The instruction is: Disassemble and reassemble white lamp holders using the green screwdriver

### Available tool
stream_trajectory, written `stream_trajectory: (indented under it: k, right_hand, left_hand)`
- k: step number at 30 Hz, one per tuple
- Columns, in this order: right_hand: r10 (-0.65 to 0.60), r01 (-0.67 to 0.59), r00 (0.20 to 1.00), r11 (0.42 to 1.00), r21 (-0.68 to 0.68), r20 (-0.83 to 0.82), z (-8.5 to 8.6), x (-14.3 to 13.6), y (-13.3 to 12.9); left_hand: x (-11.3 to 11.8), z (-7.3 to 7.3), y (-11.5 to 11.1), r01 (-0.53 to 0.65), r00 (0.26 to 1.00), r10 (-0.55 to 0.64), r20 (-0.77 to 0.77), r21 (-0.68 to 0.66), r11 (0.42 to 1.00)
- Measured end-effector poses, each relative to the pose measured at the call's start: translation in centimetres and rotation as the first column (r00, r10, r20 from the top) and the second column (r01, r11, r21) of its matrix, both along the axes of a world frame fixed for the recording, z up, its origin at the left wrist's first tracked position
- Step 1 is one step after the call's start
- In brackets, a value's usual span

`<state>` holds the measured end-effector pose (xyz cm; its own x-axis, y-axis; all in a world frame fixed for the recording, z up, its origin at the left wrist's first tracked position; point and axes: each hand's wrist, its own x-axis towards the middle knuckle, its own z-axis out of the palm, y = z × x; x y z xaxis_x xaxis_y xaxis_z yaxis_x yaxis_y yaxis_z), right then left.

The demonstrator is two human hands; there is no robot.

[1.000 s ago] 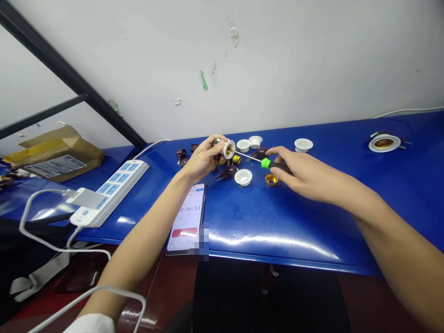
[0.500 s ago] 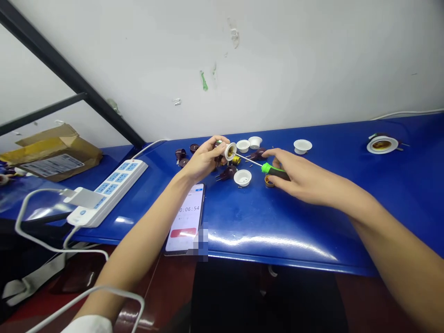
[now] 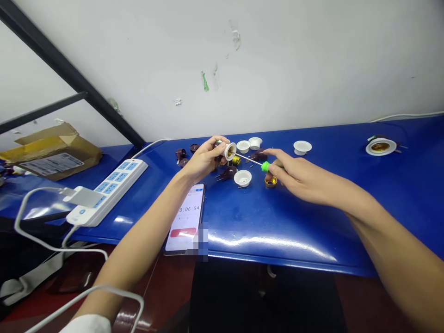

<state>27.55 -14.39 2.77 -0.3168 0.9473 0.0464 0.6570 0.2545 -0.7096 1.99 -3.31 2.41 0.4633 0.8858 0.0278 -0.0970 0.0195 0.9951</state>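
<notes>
From the head view, my left forearm slants up from the lower left, and my left hand (image 3: 204,159) is raised a little above the glossy blue table (image 3: 277,217), fingers curled with the thumb laid along the near side. They grasp a white, round-rimmed lamp socket with a brass-coloured threaded inside (image 3: 230,151), its mouth tipped toward my right. My right forearm reaches in from the lower right, the wrist slightly bent and the back of the hand upward. My right hand (image 3: 291,172) grips a thin-shafted screwdriver with a bright green collar (image 3: 265,166), index finger stretched forward above it, thumb lower down, its grip hidden in my palm. The shaft slopes up leftward to the socket's mouth; I cannot tell what its tip touches inside. Just below my right fingertips lies a short brass-coloured threaded ring (image 3: 271,181). Between my hands, nearer me, sit a white, shallow, bowl-shaped cover (image 3: 243,178) and, just beside it, a dark brown two-pronged plug (image 3: 229,173). A lit phone (image 3: 185,219) lies beside my left forearm.
</notes>
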Motion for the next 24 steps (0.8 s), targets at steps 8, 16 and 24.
stream_trajectory:
  k: [8,16,24]
  right_hand:
    - [-0.071,0.064,0.997,0.976,0.206,0.025,-0.99,0.16,0.46]
    - [-0.038,0.034,0.999,0.991,0.129,0.028,-0.77,0.16,0.33]
    - [-0.008,0.009,0.999,0.999,0.042,-0.033,-0.29,0.05,0.17]
  left_hand:
    - [0.09,0.19,-0.13,-0.011,1.0,0.011,-0.004,-0.013,1.0]
    - [0.18,0.05,-0.01,-0.016,1.0,0.016,-0.004,-0.014,1.0]
    - [0.03,-0.08,0.1,0.004,1.0,-0.004,-0.003,-0.003,1.0]
